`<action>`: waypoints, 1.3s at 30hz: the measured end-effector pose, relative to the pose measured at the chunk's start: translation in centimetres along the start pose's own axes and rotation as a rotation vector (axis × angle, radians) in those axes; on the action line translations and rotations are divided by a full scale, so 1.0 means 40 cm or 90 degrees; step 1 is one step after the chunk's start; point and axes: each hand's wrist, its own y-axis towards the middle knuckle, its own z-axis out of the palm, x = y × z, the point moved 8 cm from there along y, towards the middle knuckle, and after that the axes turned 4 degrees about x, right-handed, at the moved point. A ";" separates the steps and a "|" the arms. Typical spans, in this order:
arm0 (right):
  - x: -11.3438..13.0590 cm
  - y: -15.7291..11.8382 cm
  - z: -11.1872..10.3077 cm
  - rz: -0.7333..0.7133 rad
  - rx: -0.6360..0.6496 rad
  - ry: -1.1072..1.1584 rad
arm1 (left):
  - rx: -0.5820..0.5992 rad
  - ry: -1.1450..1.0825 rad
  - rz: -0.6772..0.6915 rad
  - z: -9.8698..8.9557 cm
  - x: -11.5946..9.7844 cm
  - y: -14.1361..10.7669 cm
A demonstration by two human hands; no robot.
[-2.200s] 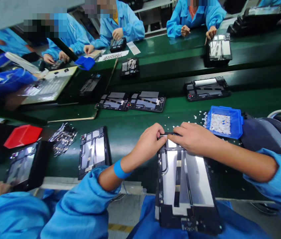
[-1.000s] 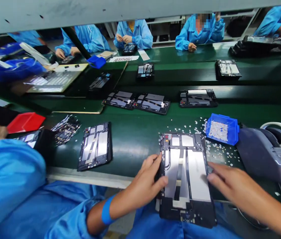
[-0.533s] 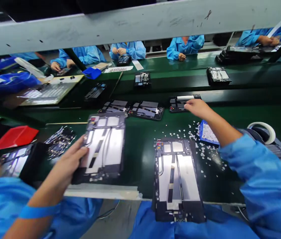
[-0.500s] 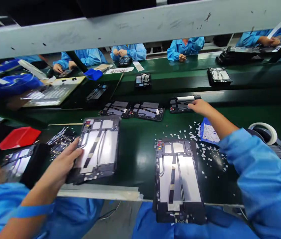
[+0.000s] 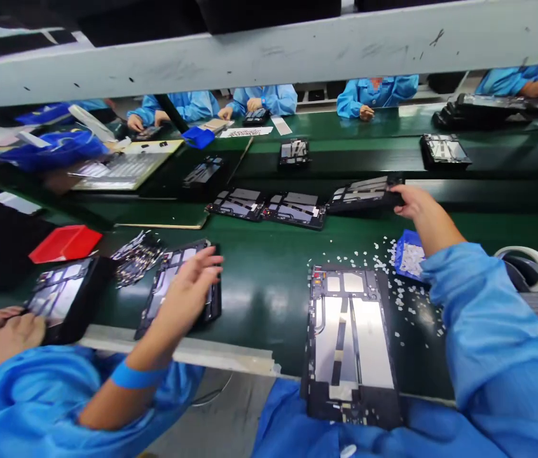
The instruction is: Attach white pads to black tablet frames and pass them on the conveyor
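My left hand (image 5: 186, 289) is open, fingers spread over an opened tablet (image 5: 164, 280) lying near the bench's front edge. Its palm and wrist cover part of that tablet. With my right hand (image 5: 414, 198) I grip the right end of another opened tablet (image 5: 362, 192) at the back of the bench; it is tilted, its right side raised. Directly before me lies a further opened tablet (image 5: 369, 337), silvery plates and dark ribbon cables showing, its near end over the edge.
Two opened tablets (image 5: 295, 208) lie left of the gripped one. White bits surround a blue tray (image 5: 409, 254). On the left are a pile of small parts (image 5: 138, 257), a red tray (image 5: 65, 243) and a co-worker's hands (image 5: 14, 337). A tape roll (image 5: 531, 267) sits right. Other workers sit opposite.
The tablet in my left hand went down onto the bench, and the hand let go. My right hand lifted its tablet's right side. The view swung left.
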 end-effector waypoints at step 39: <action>0.038 -0.706 0.040 -0.114 0.325 -0.319 | 0.110 0.368 0.550 0.439 -0.293 -0.119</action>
